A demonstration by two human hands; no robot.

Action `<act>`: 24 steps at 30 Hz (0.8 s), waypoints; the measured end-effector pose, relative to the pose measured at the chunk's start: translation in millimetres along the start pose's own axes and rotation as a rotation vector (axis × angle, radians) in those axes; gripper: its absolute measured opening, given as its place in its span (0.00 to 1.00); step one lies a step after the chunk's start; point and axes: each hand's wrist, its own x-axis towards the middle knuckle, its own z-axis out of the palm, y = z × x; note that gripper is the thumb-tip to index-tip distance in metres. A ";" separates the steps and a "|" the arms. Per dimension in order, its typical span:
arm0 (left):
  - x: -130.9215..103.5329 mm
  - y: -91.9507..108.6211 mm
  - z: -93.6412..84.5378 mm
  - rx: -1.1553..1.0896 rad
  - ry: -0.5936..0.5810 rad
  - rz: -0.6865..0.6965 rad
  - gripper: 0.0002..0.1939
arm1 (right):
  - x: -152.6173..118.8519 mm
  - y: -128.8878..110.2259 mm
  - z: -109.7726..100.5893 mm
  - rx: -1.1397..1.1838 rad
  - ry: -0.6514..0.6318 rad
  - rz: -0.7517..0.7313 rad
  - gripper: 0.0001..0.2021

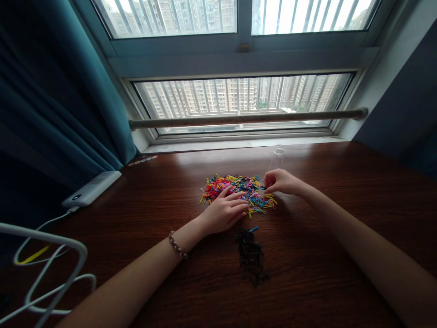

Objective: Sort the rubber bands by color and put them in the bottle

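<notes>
A pile of small rubber bands [235,184] in many colours lies spread on the wooden table. Across the pile's near side rests my left hand [227,211], palm down with its fingers stretched out over the bands. My right hand [278,181] is at the pile's right edge, thumb and forefinger pinched together; a small dark piece shows at the fingertips, probably a rubber band, though its shape is unclear. Nearer to me is a separate heap of black rubber bands [251,257], with a short blue piece [253,229] at its top edge.
A clear plastic bottle [277,157] stands behind my right hand. On the left, a white power bank [92,189] has a white cable plugged in, near a white tubular frame [77,248]. A blue curtain [68,91] hangs beside the window, which a metal rail [246,119] crosses.
</notes>
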 end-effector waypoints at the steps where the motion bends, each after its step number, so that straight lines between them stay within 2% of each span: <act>1: -0.5 -0.7 0.9 0.011 0.016 -0.017 0.13 | 0.1 0.5 -0.3 0.010 0.006 -0.005 0.11; 7: -3.1 -5.1 2.6 0.095 0.098 -0.138 0.12 | 0.0 1.1 -0.7 0.185 -0.068 0.034 0.14; 10: -2.6 -5.5 1.0 0.100 0.126 -0.143 0.11 | -1.3 -1.5 -0.9 0.238 -0.101 0.064 0.13; 14: 0.5 -2.5 -1.4 0.036 0.022 -0.019 0.17 | -3.8 -6.6 -1.4 0.236 -0.108 0.068 0.12; 16: 1.4 -1.0 -1.9 0.010 -0.017 -0.014 0.18 | -4.8 -8.7 -2.1 0.198 -0.103 0.061 0.13; 20: 0.2 -1.0 -1.8 0.018 0.008 -0.068 0.17 | -5.8 -10.3 -3.7 0.081 -0.084 0.063 0.13; 24: -1.6 -2.4 -2.1 0.053 0.041 -0.079 0.14 | -5.5 -9.4 -3.9 0.123 -0.069 0.059 0.11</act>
